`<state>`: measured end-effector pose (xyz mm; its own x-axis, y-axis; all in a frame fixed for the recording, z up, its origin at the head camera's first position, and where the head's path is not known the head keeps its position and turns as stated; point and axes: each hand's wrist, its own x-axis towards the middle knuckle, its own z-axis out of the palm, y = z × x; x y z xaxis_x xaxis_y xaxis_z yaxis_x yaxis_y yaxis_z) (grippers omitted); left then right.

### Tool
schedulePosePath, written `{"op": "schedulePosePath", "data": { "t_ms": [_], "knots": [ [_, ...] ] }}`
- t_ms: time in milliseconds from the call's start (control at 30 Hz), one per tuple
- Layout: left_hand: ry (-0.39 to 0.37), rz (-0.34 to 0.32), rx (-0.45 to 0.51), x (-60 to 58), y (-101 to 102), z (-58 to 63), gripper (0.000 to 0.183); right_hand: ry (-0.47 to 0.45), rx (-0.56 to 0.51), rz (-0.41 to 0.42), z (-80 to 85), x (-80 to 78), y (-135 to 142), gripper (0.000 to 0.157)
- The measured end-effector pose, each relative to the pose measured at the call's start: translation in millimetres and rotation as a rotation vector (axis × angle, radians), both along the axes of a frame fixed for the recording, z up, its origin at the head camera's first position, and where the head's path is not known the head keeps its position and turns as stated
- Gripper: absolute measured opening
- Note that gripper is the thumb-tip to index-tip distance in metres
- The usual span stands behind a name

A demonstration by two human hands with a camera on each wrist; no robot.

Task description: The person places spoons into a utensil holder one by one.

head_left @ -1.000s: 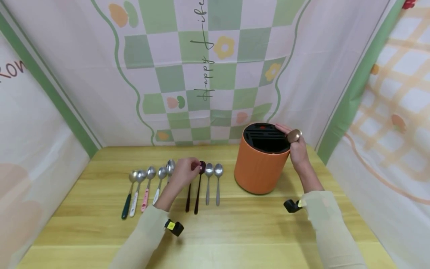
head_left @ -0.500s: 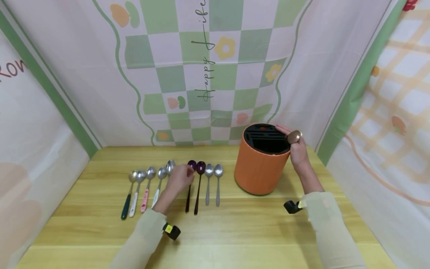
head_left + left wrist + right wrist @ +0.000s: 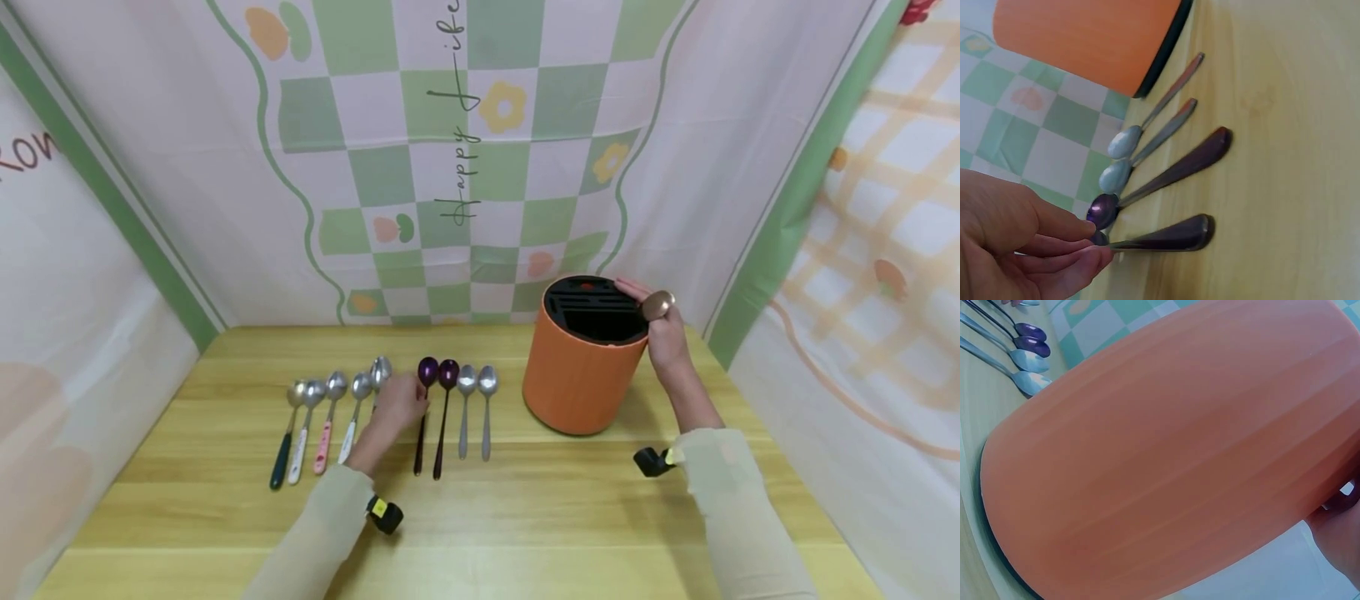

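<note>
My left hand (image 3: 400,406) pinches the left purple spoon (image 3: 427,372) at its neck, just below the bowl, while the spoon lies on the table. Beside it is a second purple spoon (image 3: 1175,172), then two plain silver spoons, the nearer one (image 3: 467,380) and the farther one (image 3: 488,381). At the right, my right hand (image 3: 667,346) rests against the rim of an orange utensil holder (image 3: 581,383) with a black slotted top. That hand also holds a bronze-coloured spoon (image 3: 657,305), its bowl sticking up; the handle is hidden.
Left of my left hand lie several more spoons, among them one with a dark green handle (image 3: 281,460) and one with a pink handle (image 3: 323,446). A patterned cloth (image 3: 435,167) hangs behind the wooden table (image 3: 525,533).
My left hand has moved left and slightly toward me, from the second purple spoon's bowl to the neck of the left purple spoon. The right hand and the holder stay in place.
</note>
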<state>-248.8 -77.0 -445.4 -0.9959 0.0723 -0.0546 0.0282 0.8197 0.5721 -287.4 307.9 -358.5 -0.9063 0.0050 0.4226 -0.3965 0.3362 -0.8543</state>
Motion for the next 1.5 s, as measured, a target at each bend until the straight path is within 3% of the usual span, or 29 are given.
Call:
{"op": "schedulePosePath", "data": {
  "t_ms": [267, 600, 833, 1100, 1300, 1500],
  "knots": [
    [-0.07, 0.016, -0.006, -2.5, 2, -5.1, 0.028, -0.005, -0.029, 0.008, -1.6, 0.2, 0, 0.044],
    [-0.085, 0.03, -0.052, -7.7, 4, -4.5, 0.025, -0.006, -0.024, 0.008, 1.0, 0.2, -1, 0.044],
    [-0.083, -0.001, -0.059, -10.4, 3, -0.2, 0.023, -0.015, -0.01, -0.007, 0.8, 0.4, 1, 0.045],
    [-0.132, 0.0, -0.014, -11.0, -1, -0.1, 0.016, -0.023, -0.025, 0.008, 0.0, -0.6, 1, 0.044],
    [-0.139, -0.001, 0.046, -14.4, -5, -6.3, 0.02, -0.008, -0.01, -0.002, 0.5, 0.1, 0, 0.045],
    [-0.155, -0.024, 0.126, -13.7, -10, -5.0, 0.031, -0.018, -0.011, 0.002, 0.1, 0.0, 1, 0.045]
  ]
}}
